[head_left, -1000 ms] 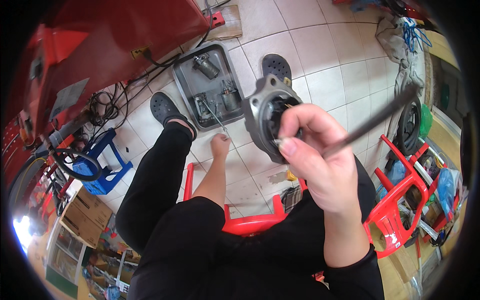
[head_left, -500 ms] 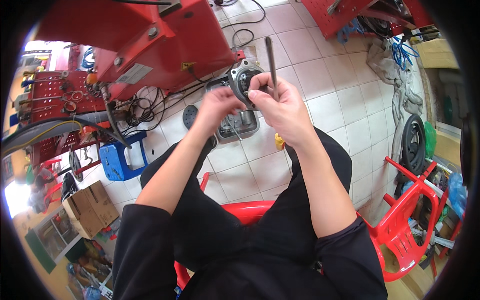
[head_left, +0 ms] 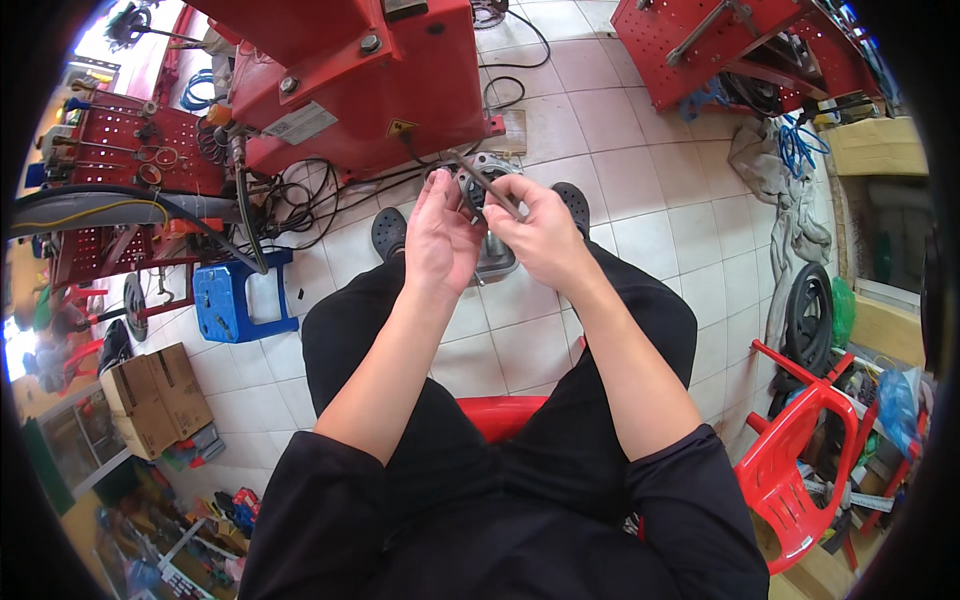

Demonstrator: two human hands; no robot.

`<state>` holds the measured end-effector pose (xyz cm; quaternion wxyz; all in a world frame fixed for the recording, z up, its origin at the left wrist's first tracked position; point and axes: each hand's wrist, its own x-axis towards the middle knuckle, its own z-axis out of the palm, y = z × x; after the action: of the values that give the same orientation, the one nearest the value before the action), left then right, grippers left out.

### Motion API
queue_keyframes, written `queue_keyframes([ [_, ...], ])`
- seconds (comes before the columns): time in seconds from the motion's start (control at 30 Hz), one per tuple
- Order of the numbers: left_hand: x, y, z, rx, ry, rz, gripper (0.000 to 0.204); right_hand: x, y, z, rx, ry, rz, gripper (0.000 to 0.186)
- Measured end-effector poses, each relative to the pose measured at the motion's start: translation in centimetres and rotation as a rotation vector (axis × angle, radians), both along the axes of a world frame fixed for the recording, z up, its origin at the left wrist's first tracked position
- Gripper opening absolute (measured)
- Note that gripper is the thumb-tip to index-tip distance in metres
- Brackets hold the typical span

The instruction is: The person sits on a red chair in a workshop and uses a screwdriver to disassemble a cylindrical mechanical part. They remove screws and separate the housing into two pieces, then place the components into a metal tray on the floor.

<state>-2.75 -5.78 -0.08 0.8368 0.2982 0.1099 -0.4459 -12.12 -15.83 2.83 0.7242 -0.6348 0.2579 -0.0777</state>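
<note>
My right hand (head_left: 535,228) is closed around a slim dark metal rod (head_left: 490,187), which slants up and left across a round grey metal housing (head_left: 478,190). Against the left side of that housing lies my left hand (head_left: 442,235), palm turned up and fingers curved along it. The fingers partly hide the housing, and its inside is hard to make out. Under both hands, between my feet, a grey metal casing (head_left: 497,262) sits on the tiled floor, mostly covered from sight.
A big red machine (head_left: 370,100) stands ahead, with black cables (head_left: 310,195) on the floor beside it. To the left are a blue stool (head_left: 225,305) and a cardboard box (head_left: 155,400). A red plastic chair (head_left: 790,490) and a black tire (head_left: 808,310) stand at right.
The rod has tipped from nearly upright to slanting left over the housing. My left hand has turned palm up beside the housing. The view has shifted slightly.
</note>
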Motion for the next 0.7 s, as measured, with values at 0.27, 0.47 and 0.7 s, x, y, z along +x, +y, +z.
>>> queue_keyframes([
  [0.27, 0.3, -1.1, -1.4, 0.018, -0.052, 0.025, 0.01, 0.9, 0.5, -2.1, -0.183, 0.038, -0.045, 0.016],
  [0.47, 0.8, -1.4, -2.7, 0.03, -0.204, -0.031, 0.011, 1.1, 0.3, -2.0, 0.055, 0.009, -0.075, 0.012],
  [0.7, 2.0, -1.6, -1.5, 0.074, -0.083, 0.007, 0.01, 1.1, 0.0, -1.3, 0.385, -0.052, -0.103, 0.01],
])
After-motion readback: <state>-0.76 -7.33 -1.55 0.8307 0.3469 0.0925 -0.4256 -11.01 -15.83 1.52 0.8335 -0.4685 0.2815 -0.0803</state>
